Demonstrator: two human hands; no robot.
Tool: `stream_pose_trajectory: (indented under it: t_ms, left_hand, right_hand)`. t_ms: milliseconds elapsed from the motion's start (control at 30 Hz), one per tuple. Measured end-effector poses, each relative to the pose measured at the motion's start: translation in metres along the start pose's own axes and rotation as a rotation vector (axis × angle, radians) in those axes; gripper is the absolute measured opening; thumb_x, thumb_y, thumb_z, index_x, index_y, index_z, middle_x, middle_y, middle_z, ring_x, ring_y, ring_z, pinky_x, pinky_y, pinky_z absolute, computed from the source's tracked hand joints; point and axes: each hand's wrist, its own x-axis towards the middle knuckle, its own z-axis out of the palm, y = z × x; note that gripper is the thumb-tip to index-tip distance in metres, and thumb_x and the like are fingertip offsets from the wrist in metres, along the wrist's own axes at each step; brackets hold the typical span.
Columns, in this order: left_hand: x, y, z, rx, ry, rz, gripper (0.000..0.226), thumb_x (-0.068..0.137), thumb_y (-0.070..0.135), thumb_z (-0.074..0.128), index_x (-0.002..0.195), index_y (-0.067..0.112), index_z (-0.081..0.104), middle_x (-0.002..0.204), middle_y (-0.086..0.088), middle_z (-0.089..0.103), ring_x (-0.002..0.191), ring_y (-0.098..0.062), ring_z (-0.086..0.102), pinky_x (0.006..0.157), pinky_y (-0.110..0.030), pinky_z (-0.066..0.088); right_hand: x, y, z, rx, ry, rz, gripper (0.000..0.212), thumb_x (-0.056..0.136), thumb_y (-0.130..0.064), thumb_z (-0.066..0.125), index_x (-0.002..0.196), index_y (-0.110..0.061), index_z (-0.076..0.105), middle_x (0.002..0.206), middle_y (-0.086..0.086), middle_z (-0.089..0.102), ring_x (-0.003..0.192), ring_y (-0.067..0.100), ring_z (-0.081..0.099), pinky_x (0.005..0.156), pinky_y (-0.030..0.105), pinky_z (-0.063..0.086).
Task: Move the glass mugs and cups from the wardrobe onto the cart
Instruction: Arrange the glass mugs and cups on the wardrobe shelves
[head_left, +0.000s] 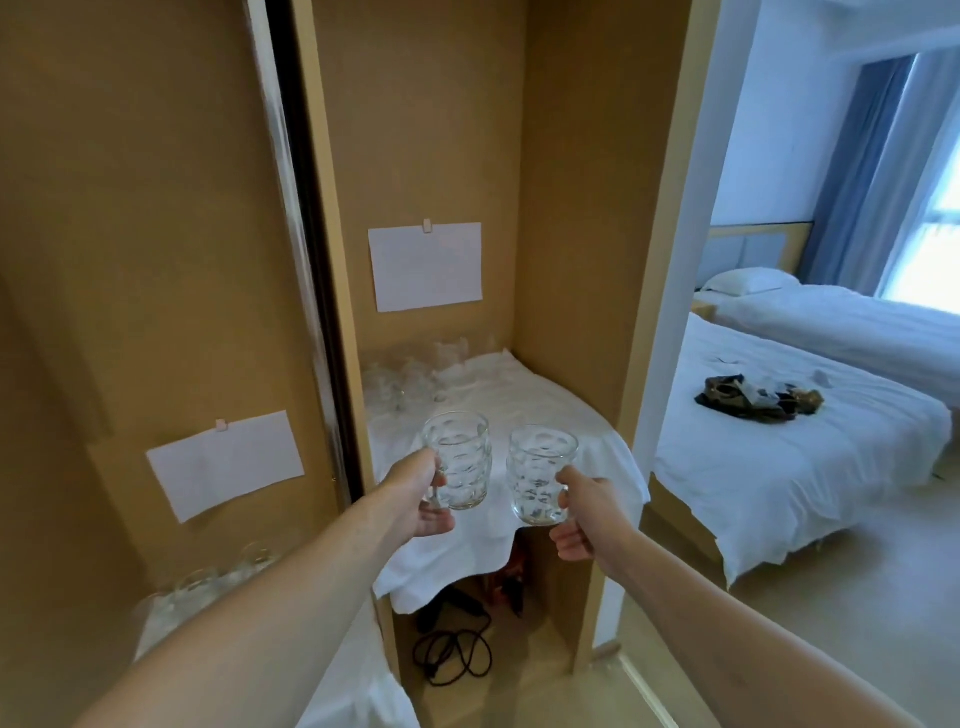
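- We're gripping one dimpled glass mug per hand by its handle: left hand curled on the left mug, right hand on the right mug.
- Both mugs are standing upright, side by side, apart, bodies ahead of the knuckles, hanging over the shelf's front edge.
- Below: white cloth covering the wardrobe shelf; more glassware sitting at back-left.
- Cart isn't in view; we're guessing a turn away is needed.
- Beds lying to the right.
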Motion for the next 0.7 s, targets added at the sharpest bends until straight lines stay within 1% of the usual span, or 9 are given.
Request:
stream_pose_trajectory:
  t_ms: [100,167,233,333,400,467,500,600,700]
  left_hand:
    - [0.033,0.012,0.015,0.015,-0.031,-0.019,0.022,0.092,0.028,0.051,0.082,0.008,0.056,0.092,-0.019,0.060,0.074,-0.033,0.065,0.056,-0.036,0.060]
    - [0.056,0.021,0.022,0.028,-0.056,-0.033,0.022,0.092,0.028,0.051,0.082,0.009,0.055,0.094,-0.019,0.058,0.077,-0.033,0.064,0.055,-0.036,0.059]
    - [0.079,0.030,0.028,0.037,-0.073,-0.040,0.020,0.092,0.026,0.051,0.083,0.009,0.055,0.095,-0.018,0.057,0.076,-0.031,0.062,0.052,-0.035,0.058]
    - [0.112,0.041,0.035,0.041,-0.085,-0.059,0.017,0.091,0.024,0.049,0.086,0.009,0.055,0.100,-0.018,0.055,0.074,-0.031,0.059,0.049,-0.034,0.059]
    - [0.133,0.045,0.038,0.046,-0.092,-0.073,0.015,0.090,0.023,0.048,0.087,0.010,0.056,0.103,-0.019,0.055,0.075,-0.032,0.057,0.055,-0.036,0.061]
    - [0.151,0.048,0.039,0.039,-0.093,-0.089,0.014,0.090,0.021,0.048,0.088,0.010,0.056,0.104,-0.019,0.055,0.078,-0.032,0.054,0.067,-0.039,0.061]
    - [0.160,0.049,0.040,0.033,-0.095,-0.096,0.013,0.089,0.019,0.047,0.089,0.010,0.056,0.104,-0.019,0.054,0.080,-0.031,0.052,0.071,-0.039,0.060]
    - [0.183,0.051,0.043,0.003,-0.106,-0.129,0.012,0.088,0.015,0.045,0.088,0.009,0.056,0.103,-0.018,0.049,0.080,-0.030,0.045,0.066,-0.037,0.048]
    - [0.204,0.054,0.047,0.011,-0.106,-0.139,0.013,0.088,0.015,0.046,0.089,0.008,0.057,0.106,-0.018,0.049,0.071,-0.027,0.045,0.068,-0.036,0.050]
  right_hand:
    - [0.032,-0.006,0.002,-0.004,0.026,0.021,0.042,0.086,-0.051,0.056,0.091,-0.010,0.059,0.061,0.016,0.067,0.047,0.026,0.059,0.048,0.032,0.051]
    - [0.054,-0.011,0.006,-0.023,0.056,0.040,0.043,0.086,-0.051,0.056,0.092,-0.009,0.061,0.063,0.017,0.070,0.050,0.028,0.064,0.049,0.033,0.055]
    - [0.076,-0.016,0.011,-0.012,0.084,0.058,0.043,0.087,-0.050,0.057,0.094,-0.008,0.063,0.065,0.019,0.071,0.052,0.029,0.066,0.051,0.034,0.057]
    - [0.108,-0.019,0.019,0.020,0.090,0.086,0.044,0.085,-0.050,0.058,0.092,-0.007,0.061,0.063,0.017,0.068,0.048,0.027,0.062,0.048,0.033,0.054]
    - [0.126,-0.018,0.025,0.052,0.079,0.106,0.040,0.083,-0.049,0.059,0.087,-0.009,0.057,0.050,0.008,0.057,0.041,0.024,0.053,0.043,0.030,0.046]
    - [0.140,-0.017,0.030,0.051,0.086,0.126,0.039,0.082,-0.049,0.059,0.085,-0.010,0.056,0.047,0.005,0.052,0.040,0.022,0.051,0.043,0.029,0.044]
    - [0.147,-0.017,0.033,0.045,0.094,0.138,0.039,0.082,-0.050,0.060,0.085,-0.010,0.058,0.048,0.006,0.055,0.042,0.023,0.053,0.044,0.030,0.045]
    - [0.165,-0.016,0.041,0.025,0.124,0.165,0.043,0.084,-0.050,0.061,0.089,-0.007,0.064,0.059,0.013,0.067,0.050,0.028,0.064,0.049,0.032,0.052]
    - [0.183,-0.018,0.045,-0.004,0.128,0.175,0.043,0.086,-0.048,0.059,0.092,-0.007,0.065,0.064,0.017,0.071,0.055,0.031,0.068,0.053,0.034,0.056]
